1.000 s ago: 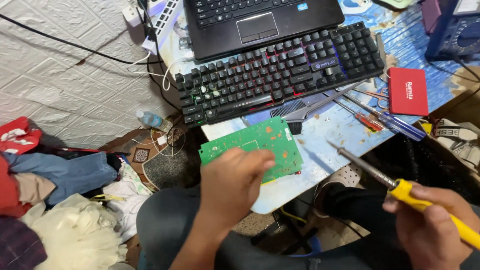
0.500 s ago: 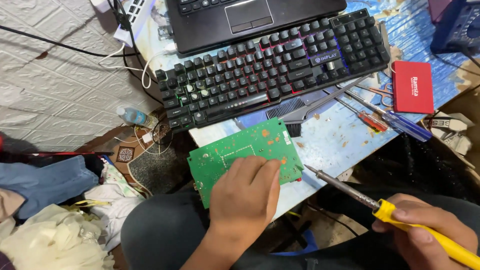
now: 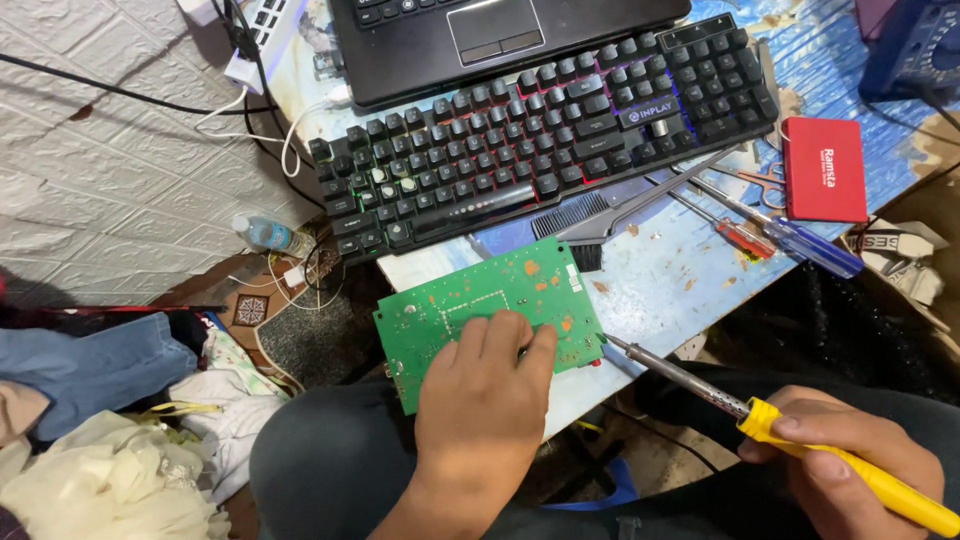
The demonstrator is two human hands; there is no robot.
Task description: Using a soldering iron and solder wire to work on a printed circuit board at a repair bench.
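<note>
My left hand (image 3: 480,400) lies flat with its fingers (image 3: 500,335) spread over the lower middle of the green circuit board (image 3: 470,300), pressing it down rather than gripping it; nothing is pinched between them. The board sits at the near edge of the counter (image 3: 660,290), partly overhanging my lap, with its long axis running left to right and tipped up slightly toward the right of the frame.

My right hand (image 3: 850,460), at the lower right of the frame, is clenched around the yellow handle of a soldering iron (image 3: 760,415). The iron's metal shaft slants up and to the left, and its tip (image 3: 608,340) lies just beside the board's right edge, below my left fingertips and to their right. So the board lies to the left of the iron, and the left hand is the one on it.

Further out, toward the top of the frame, are a black brush (image 3: 600,215), two screwdrivers (image 3: 790,240), a red box (image 3: 823,168), a backlit black keyboard (image 3: 540,130) and a laptop (image 3: 500,35). Clothes (image 3: 90,370) lie heaped at the lower left.
</note>
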